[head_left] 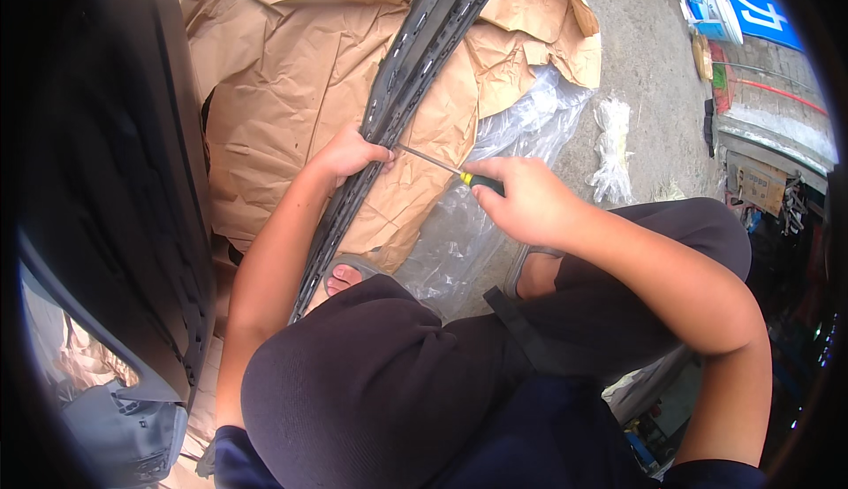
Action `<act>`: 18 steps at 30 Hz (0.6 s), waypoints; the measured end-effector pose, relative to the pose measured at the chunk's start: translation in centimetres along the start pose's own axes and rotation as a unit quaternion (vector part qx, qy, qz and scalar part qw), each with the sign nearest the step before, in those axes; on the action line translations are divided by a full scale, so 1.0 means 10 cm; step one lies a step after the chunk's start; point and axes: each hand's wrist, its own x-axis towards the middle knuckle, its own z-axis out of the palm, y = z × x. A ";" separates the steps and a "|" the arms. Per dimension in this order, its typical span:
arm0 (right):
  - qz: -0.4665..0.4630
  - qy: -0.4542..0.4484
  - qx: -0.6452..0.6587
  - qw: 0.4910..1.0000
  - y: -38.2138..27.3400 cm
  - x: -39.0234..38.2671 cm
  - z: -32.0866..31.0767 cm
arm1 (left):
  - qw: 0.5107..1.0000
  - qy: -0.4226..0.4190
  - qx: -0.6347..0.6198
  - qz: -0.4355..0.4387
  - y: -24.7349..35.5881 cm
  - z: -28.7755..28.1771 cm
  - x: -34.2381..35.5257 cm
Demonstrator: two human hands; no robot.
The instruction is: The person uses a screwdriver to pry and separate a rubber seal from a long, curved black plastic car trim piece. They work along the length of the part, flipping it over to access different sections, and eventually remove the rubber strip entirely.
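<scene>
Though wrinkly, paper (pixel 291 74) beneath black strip (pixel 399 113)

1. I read the slotted strip (pixel 402 91) as hard, black and faintly glossy; from my distant seat I cannot tell plastic from painted metal.
2. The screwdriver (pixel 442 166) shows me a smooth metal shaft (pixel 424 157) and a handle (pixel 490 183) that looks like plastic.
3. I see brown paper (pixel 291 91), matt and heavily creased.
4. Clear plastic sheeting (pixel 530 127) gives me glossy, wrinkled glints; the whitish bundle (pixel 612 153) looks like thin crumpled film.
5. The floor (pixel 640 65) looks rough and matt, like concrete.
6. I make out dark, matt cloth trousers (pixel 371 392).
7. The bucket (pixel 714 16) appears to me to be smooth plastic.
</scene>
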 end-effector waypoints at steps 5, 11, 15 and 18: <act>0.004 -0.003 -0.018 1.000 -0.06 0.03 -0.02 | 1.000 0.015 0.011 -0.012 0.02 0.02 -0.02; 0.052 -0.043 -0.077 0.995 -0.21 0.07 0.01 | 1.000 0.022 0.017 -0.013 0.00 0.02 0.01; 0.069 -0.051 -0.074 0.994 -0.34 0.11 0.08 | 1.000 0.010 0.010 -0.005 -0.01 0.00 0.01; 0.078 -0.052 -0.059 0.994 -0.39 0.22 0.02 | 0.999 0.020 -0.007 -0.025 0.02 0.02 -0.01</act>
